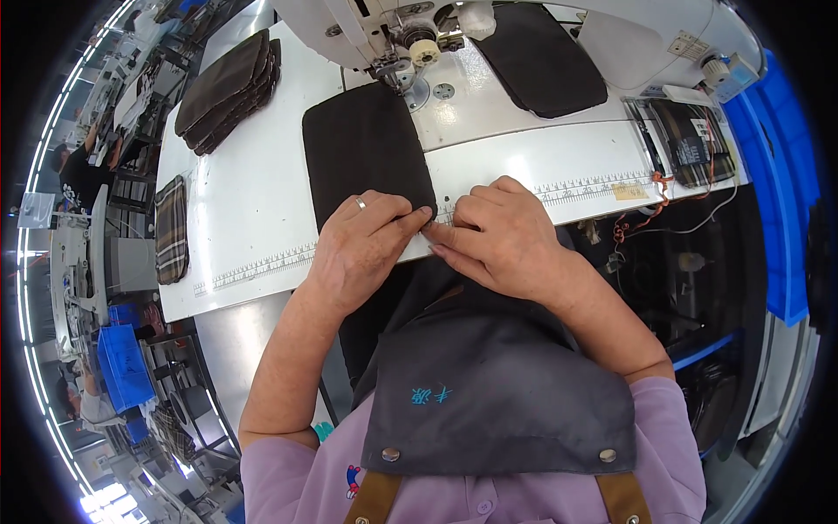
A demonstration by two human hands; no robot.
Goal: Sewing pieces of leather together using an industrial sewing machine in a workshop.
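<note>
Dark fabric panel: the black-brown rectangle (367, 148) lies flat on the white sewing table (253, 218), its far end at the needle area of the sewing machine (410, 44), its near right corner between my hands.
Weight and feel: I judge it light and soft, perhaps layered and a little firm at the seamed edge; it should bend easily, slide on the smooth table and not break.
Where to hold: the near corner and side edges look best for a pinch, with flat fingers steadying the middle, well clear of the needle.
Left hand: my ringed hand (362, 244) is curled, thumb and forefinger closed together on the near right corner.
Right hand: my other hand (506, 236) is half curled, fingertips drawn close just beside that corner; whether they grip the edge or a thread, I cannot tell.
Ruler strip: the printed scale (262, 262) runs along the table's near edge, passing under my hands.
Other pieces: a stack of dark panels (229, 92) and a plaid panel (172, 231) sit to my left.
</note>
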